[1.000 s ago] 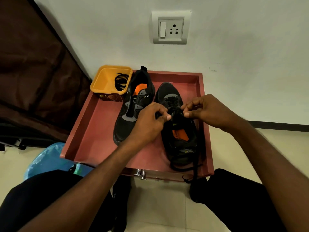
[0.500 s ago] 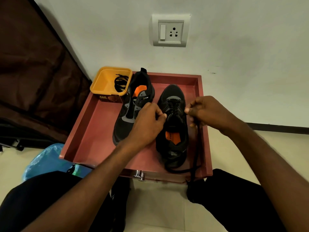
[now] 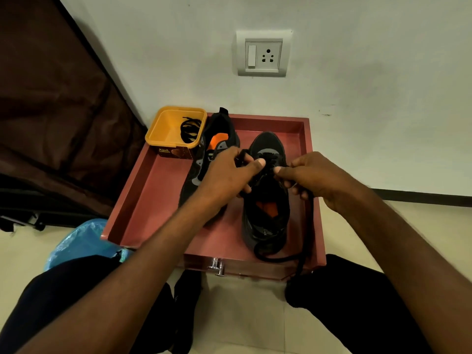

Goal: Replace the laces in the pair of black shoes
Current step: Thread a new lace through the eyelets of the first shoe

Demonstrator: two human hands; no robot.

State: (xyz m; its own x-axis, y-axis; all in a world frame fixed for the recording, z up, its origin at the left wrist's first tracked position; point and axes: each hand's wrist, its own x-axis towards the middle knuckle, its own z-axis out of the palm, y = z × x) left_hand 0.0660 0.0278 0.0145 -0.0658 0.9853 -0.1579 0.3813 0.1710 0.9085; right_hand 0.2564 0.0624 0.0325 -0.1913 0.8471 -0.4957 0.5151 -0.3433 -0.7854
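- Lowest in the frame, the lace [image 3: 304, 241] hangs slack: it loops round the heel of the right-hand shoe [image 3: 267, 200] and trails over the front lip of the red tray [image 3: 153, 200] at lower right. That loose tail wants watching, lest it snag on the tray edge as the lace is drawn.
- At frame centre, the left hand [image 3: 229, 175] pinches a bit of lace between thumb and curled fingers over the shoe's eyelets; the right hand [image 3: 314, 177] pinches another strand just beside it, with the tail running down from its curled fingers.
- The step seems to be working the lace at the upper eyelets (whether feeding in or pulling out I cannot tell). Short, even pulls, with the shoe kept flat, should serve best.
- Further back, left of centre, the second shoe [image 3: 217, 144] lies partly behind the left hand.
- Farthest, upper left of the tray, a yellow tub [image 3: 166, 131] holds a coiled black lace [image 3: 190, 130].
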